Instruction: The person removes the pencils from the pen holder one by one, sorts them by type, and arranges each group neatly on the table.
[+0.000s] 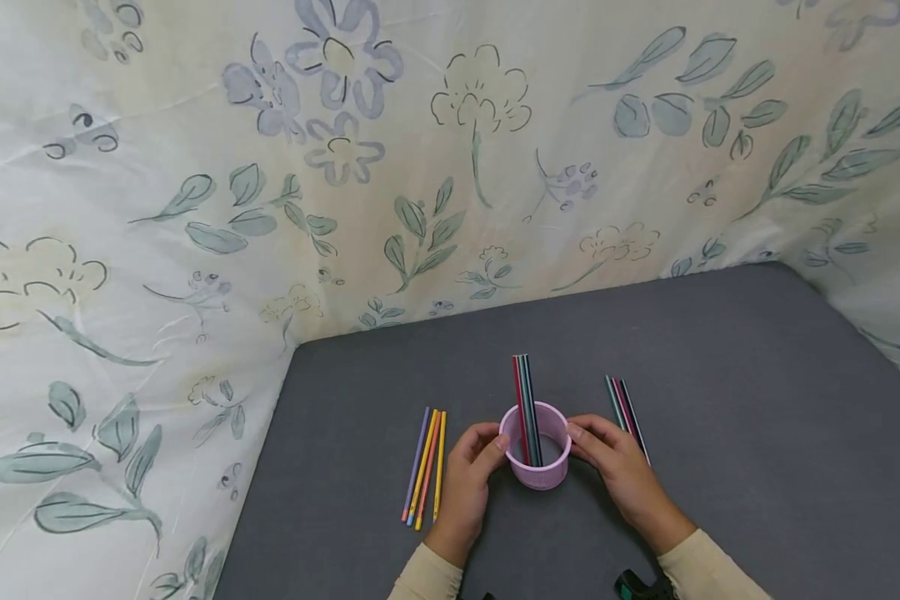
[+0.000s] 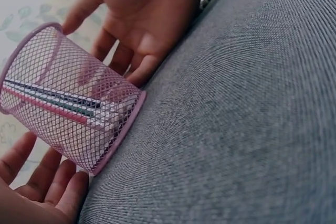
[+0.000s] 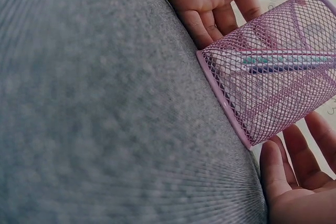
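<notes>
A pink mesh pencil cup stands upright on the grey table, its wire wall see-through in both wrist views. Several dark and red pencils lean inside it, rising above the far rim. My left hand holds the cup's left side, thumb near the rim. On the opposite side my right hand holds it, with thumb and fingertips at the rim. Left of my left hand lie several purple, yellow and orange pencils. Several darker pencils lie beyond my right hand, which partly covers them.
The grey cloth-covered table extends to both sides and behind the cup. A floral curtain hangs along its back and left edges. Beside the right wrist, a black device shows at the bottom edge.
</notes>
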Available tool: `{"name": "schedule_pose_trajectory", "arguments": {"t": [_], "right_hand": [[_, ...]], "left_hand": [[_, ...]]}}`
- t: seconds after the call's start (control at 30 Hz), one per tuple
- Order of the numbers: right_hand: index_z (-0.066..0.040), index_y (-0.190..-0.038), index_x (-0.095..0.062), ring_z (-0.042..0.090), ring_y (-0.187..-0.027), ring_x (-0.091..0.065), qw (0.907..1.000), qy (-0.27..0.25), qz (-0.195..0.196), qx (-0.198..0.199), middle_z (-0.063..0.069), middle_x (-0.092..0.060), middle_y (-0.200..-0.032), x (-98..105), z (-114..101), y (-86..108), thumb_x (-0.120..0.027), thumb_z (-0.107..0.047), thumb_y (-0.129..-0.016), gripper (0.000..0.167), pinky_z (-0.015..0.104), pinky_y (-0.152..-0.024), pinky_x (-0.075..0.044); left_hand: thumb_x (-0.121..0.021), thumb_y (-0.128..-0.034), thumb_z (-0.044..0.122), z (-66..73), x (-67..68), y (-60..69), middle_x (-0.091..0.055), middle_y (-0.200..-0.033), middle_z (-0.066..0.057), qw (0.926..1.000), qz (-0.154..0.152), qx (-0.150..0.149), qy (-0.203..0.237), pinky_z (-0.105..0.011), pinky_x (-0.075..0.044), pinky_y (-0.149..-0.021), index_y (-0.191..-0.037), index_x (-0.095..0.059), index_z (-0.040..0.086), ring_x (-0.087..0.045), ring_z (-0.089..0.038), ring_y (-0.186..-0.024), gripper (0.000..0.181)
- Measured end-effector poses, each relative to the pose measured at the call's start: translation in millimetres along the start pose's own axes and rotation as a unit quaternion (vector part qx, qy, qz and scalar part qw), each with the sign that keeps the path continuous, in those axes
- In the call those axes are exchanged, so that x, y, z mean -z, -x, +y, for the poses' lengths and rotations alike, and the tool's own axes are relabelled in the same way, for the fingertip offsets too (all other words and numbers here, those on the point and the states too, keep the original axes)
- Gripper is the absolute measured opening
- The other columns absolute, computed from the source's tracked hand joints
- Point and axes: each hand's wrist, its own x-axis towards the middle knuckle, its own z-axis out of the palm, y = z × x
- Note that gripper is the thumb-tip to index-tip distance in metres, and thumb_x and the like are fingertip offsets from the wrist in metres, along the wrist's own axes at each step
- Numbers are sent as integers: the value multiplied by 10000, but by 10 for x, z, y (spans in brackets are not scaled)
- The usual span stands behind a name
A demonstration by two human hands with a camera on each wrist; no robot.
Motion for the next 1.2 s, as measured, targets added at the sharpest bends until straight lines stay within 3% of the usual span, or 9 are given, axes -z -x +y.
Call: {"name": "schedule_pose_trajectory", "arguments": {"t": [0.27,0.57,0.8,0.97,1.2], "right_hand": [[208,-1249,-631,182,-1080,-725,9998,-184,-10,84,202,-703,-1199,59,-48,49,-584,-74,-1126,311,305,-901,-596],[229,-1264,-607,202,-1055,-740,9986,-333,37,399,108,-746,-1165,102,-146,24,-562,-60,-1134,321,342,-896,-605],[209,-1268,-623,201,-1063,-737,9984,-239,43,512,122,-746,-1171,114,-232,13,-584,-42,-1120,294,351,-900,-605],[172,-1268,-645,199,-1083,-707,9986,29,110,526,217,-716,-1204,99,-270,-9,-633,-34,-1096,270,329,-895,-599],[84,-1303,-678,191,-1119,-682,9972,648,164,336,245,-680,-1272,68,-309,-62,-717,-109,-1069,306,263,-916,-573]], "left_hand": [[-654,-1092,198,5,-82,99,-685,-1257,-188,9998,39,-172,-5,-342,-543,-1003,-1289,-691,-17,-649,-278,-1127,294],[-676,-1069,172,7,-82,82,-690,-1221,-180,9996,183,-211,-22,-344,-548,-982,-1253,-702,-20,-647,-279,-1093,267],[-700,-1062,180,8,-94,64,-695,-1204,-169,9995,289,-155,-1,-336,-553,-956,-1231,-713,-20,-652,-269,-1073,262],[-701,-1066,184,-20,-95,50,-697,-1205,-162,9992,359,-162,44,-337,-559,-952,-1227,-719,-3,-656,-274,-1078,247],[-701,-1066,178,-49,-78,32,-700,-1199,-150,9990,418,-167,67,-333,-561,-952,-1219,-723,13,-657,-287,-1080,225]]}}
